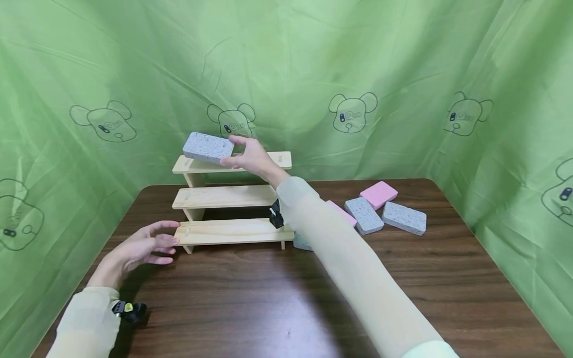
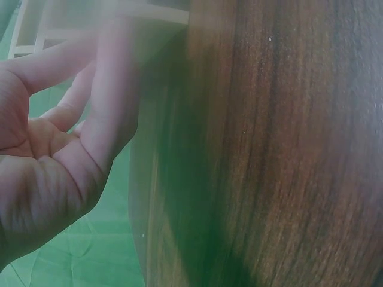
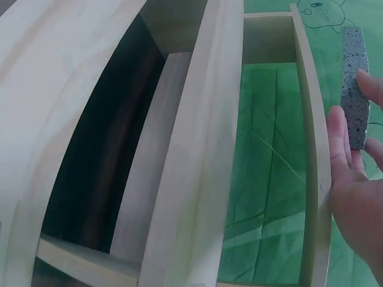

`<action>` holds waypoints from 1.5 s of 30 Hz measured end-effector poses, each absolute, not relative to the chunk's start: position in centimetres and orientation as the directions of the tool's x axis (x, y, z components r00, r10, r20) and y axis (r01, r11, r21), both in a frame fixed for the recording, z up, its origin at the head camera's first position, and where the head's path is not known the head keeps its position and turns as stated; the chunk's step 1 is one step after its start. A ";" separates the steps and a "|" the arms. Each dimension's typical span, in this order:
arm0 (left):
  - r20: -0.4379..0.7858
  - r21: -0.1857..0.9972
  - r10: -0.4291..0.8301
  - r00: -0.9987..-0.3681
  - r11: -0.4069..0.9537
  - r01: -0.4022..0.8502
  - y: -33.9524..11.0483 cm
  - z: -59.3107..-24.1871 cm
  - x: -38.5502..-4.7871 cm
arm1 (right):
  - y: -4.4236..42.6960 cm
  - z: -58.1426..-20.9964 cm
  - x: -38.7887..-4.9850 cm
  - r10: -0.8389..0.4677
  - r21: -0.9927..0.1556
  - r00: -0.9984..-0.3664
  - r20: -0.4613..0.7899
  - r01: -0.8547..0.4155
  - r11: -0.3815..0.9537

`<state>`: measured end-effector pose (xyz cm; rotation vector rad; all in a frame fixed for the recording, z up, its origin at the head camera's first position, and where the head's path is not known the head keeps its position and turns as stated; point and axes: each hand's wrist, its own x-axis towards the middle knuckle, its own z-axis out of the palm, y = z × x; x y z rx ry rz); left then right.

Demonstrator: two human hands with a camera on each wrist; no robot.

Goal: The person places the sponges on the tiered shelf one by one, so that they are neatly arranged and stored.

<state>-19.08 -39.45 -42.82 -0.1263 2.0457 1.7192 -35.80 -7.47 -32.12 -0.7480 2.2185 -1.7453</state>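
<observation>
My right hand pinches a speckled grey-blue sponge by its right end, between thumb and fingers. The sponge is over the left part of the top tier of a pale wooden three-step rack; whether it touches the tier cannot be told. In the right wrist view the sponge shows edge-on, beyond the rack's top board. My left hand is at the left end of the lowest step, fingertips touching its edge, fingers loosely bent. The left wrist view shows this hand close up, partly blurred.
Right of the rack on the brown table lie two grey-blue sponges and a pink sponge. Another pink sponge and a grey-blue one are partly behind my right sleeve. Green cloth hangs around the table.
</observation>
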 end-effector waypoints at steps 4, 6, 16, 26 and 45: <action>-0.401 0.911 0.226 -0.888 0.205 -0.359 -39.5 -42.8 -19.0 | -7.5 -32.0 -35.8 -0.524 -0.913 -0.844 0.118 -0.300 0.277; -0.402 0.910 0.234 -0.885 0.203 -0.360 -39.5 -42.8 -19.0 | -7.4 -31.9 -35.8 -0.527 -0.892 -0.843 0.104 -0.313 0.326; -0.396 0.913 0.234 -0.888 0.198 -0.356 -39.8 -42.8 -18.6 | -7.7 -32.1 -35.8 -0.568 -0.884 -0.812 0.132 -0.356 0.304; -0.390 0.917 0.244 -0.888 0.189 -0.350 -39.7 -42.8 -18.7 | -7.6 -31.9 -35.4 -0.570 -0.906 -0.811 0.132 -0.332 0.263; -0.392 0.917 0.247 -0.886 0.180 -0.356 -39.8 -42.9 -18.5 | -7.5 -32.0 -35.3 -0.557 -0.941 -0.826 0.083 -0.249 0.229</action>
